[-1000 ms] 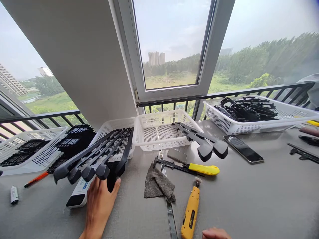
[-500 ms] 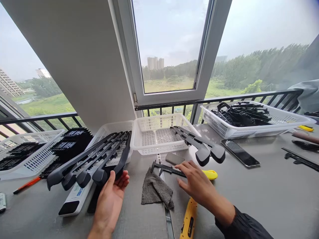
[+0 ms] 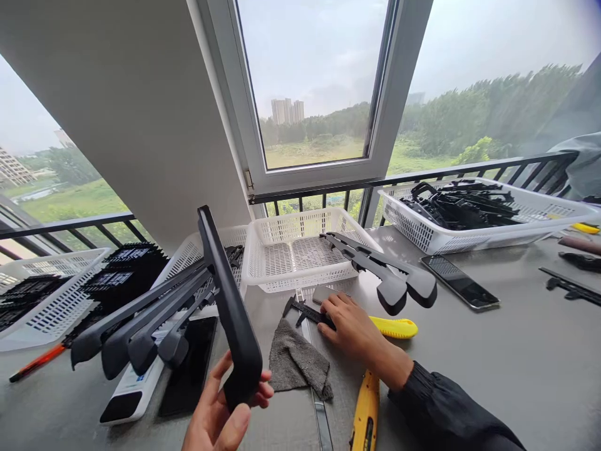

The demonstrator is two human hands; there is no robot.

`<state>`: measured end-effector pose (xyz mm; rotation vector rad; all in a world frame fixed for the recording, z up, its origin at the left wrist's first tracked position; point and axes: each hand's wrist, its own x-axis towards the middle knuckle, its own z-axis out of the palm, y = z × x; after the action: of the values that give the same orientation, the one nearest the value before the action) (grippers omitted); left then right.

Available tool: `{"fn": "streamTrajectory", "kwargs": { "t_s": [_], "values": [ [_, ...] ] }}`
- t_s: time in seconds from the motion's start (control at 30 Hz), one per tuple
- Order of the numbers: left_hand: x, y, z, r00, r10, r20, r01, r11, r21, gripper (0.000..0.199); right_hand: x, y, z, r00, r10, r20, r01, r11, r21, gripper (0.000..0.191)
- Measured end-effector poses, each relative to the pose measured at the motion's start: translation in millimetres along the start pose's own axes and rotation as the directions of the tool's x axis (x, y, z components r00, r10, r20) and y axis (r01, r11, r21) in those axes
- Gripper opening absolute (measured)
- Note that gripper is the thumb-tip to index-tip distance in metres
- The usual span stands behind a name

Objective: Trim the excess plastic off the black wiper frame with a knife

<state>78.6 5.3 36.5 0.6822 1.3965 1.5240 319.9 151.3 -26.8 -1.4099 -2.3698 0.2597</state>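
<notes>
My left hand (image 3: 225, 407) grips the wide lower end of a long black plastic trim piece (image 3: 230, 300), which stands tilted upright before me. My right hand (image 3: 350, 329) is closed over a black vernier caliper (image 3: 307, 311) lying on the table; its jaws show beyond my fingers. Beside the caliper lies a crumpled grey cloth (image 3: 298, 357). A yellow-handled tool (image 3: 394, 327) sits just behind my right wrist. Several similar trim pieces (image 3: 141, 322) lean over the left-middle basket (image 3: 188, 250). Two more trim pieces (image 3: 392, 282) rest on the edge of the centre basket (image 3: 263, 282).
A yellow utility knife (image 3: 365, 413) lies near the front edge. Phones lie at right (image 3: 460, 282) and left (image 3: 188, 369), with a white device (image 3: 124, 401) nearby. Baskets at far left (image 3: 70, 307) and back right (image 3: 451, 241) hold black parts. Another caliper (image 3: 570, 285) lies far right.
My left hand has taken one trim piece away from the leaning group and raised it upright towards the right. My right hand has moved down onto the caliper, its fingers closing over it.
</notes>
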Motion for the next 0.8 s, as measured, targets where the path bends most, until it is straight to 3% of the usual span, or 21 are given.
{"fn": "streamTrajectory", "kwargs": {
  "t_s": [0.03, 0.13, 0.27, 0.37, 0.43, 0.53, 0.67, 0.8],
  "values": [
    [2, 5, 9.6, 0.998, 0.006, 0.070, -0.006, 1.000, 0.008, 0.075, 0, 1, 0, 1.000, -0.004, -0.003, 0.004, 1.000, 0.012, 0.008],
    [18, 19, 39.7, 0.965, 0.011, 0.263, -0.020, 0.999, 0.032, 0.052, -2, 5, 1, 1.000, -0.008, -0.010, 0.009, 0.998, 0.060, 0.013],
    [43, 19, 73.3, 0.923, 0.126, 0.364, -0.107, 0.992, -0.070, 0.043, -6, 7, 0, 1.000, -0.008, -0.008, 0.009, 0.993, 0.122, 0.016],
    [58, 10, 93.1, 0.891, 0.177, 0.418, -0.171, 0.984, -0.054, 0.044, -8, 5, -1, 0.999, -0.015, -0.029, 0.020, 0.988, 0.153, 0.018],
    [67, 1, 101.7, 0.889, 0.265, 0.373, -0.287, 0.958, 0.003, 0.037, -10, 4, -3, 0.998, -0.013, -0.063, 0.023, 0.985, 0.171, 0.017],
    [79, -16, 102.4, 0.897, 0.320, 0.306, -0.351, 0.935, 0.053, 0.031, -12, 3, -4, 0.992, 0.007, -0.130, 0.020, 0.979, 0.203, 0.019],
    [86, -36, 87.2, 0.911, 0.361, 0.201, -0.393, 0.906, 0.155, 0.030, -13, 3, -6, 0.979, 0.031, -0.200, 0.018, 0.971, 0.239, 0.022],
    [89, -47, 77.6, 0.906, 0.387, 0.170, -0.416, 0.888, 0.196, 0.029, -14, 2, -6, 0.969, 0.040, -0.244, 0.027, 0.964, 0.264, 0.023]
  ]
}}
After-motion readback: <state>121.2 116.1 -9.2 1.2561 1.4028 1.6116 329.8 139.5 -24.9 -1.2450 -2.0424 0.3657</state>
